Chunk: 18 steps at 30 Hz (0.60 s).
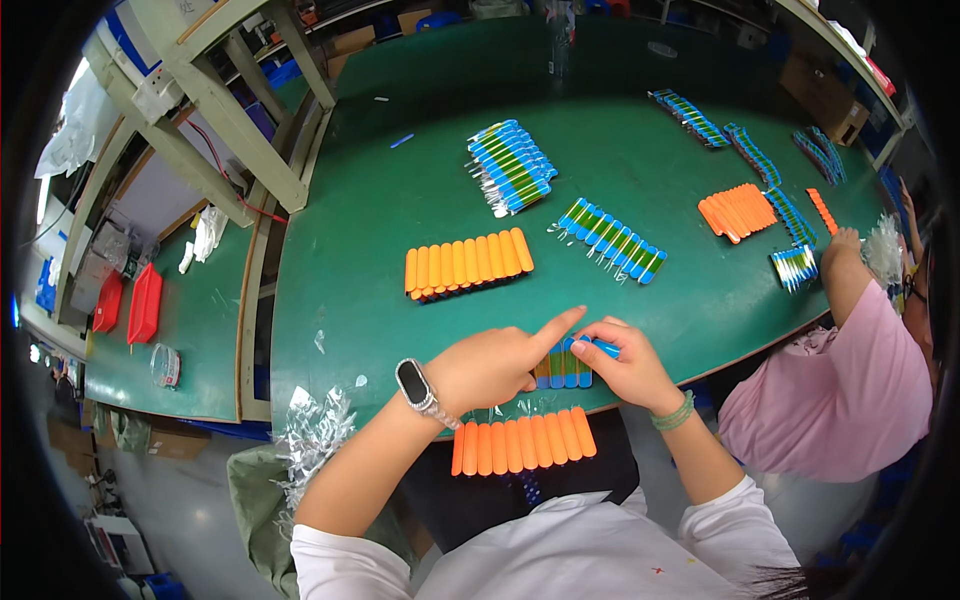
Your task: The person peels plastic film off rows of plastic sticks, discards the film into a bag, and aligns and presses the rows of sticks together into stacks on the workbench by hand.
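Observation:
Between my hands lies a short row of blue-and-green round-ended pieces point(565, 368) at the table's front edge. My right hand point(637, 368) is closed, thumb and fingers pinching one blue round-ended piece point(597, 346) at the row's upper right. My left hand point(500, 362) reaches over the left end with its index finger stretched out; its other fingers curl against the row, and their tips are partly hidden. Just below, an orange row of such pieces point(522, 443) sits at the front edge by my lap. Thin clear film bits show between the two rows.
Beyond my hands lie a yellow-orange stack point(468, 262), a blue-and-green row point(610, 241) and a blue-and-green stack point(512, 165). Farther right are an orange stack point(736, 211) and a co-worker's hand point(846, 243). Crumpled clear film point(315, 430) hangs at the left front edge.

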Motion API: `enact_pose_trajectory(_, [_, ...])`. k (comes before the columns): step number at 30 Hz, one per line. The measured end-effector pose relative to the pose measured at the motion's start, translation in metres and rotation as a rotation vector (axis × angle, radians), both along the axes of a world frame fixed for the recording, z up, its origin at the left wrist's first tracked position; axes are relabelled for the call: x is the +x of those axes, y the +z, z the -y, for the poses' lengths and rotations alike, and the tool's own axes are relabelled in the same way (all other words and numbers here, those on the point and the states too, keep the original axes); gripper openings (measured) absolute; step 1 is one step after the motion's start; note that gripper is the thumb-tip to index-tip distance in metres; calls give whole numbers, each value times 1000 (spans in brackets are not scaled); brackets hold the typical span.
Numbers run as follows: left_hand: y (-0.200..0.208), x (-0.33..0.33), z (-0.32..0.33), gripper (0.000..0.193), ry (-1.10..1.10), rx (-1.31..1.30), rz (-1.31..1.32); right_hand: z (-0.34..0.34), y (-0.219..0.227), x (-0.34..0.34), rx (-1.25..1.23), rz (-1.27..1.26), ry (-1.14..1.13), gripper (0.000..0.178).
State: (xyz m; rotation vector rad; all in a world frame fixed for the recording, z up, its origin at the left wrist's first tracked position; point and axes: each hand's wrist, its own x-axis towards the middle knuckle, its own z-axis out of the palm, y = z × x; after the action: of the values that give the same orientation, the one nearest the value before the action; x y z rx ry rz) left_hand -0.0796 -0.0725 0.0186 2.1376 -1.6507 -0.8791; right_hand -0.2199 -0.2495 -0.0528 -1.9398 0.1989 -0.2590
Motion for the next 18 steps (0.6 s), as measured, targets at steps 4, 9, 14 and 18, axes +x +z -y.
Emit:
enact_pose_trajectory(4, [-6, 11, 0, 91, 19, -18, -122, -1, 4, -1, -24, -6, -17, 20])
enact_pose_trajectory(9, [10, 19, 9, 94, -8, 171, -299, -3, 2, -3, -22, 18, 4, 20])
enact_pose_trajectory(14, [8, 21, 1, 94, -3, 177, -269, -2, 3, -3, -35, 11, 10, 20])
enact_pose_trajectory(18, [6, 27, -21, 92, 48, 139, -143, -3, 5, -1, -27, 33, 4, 21])
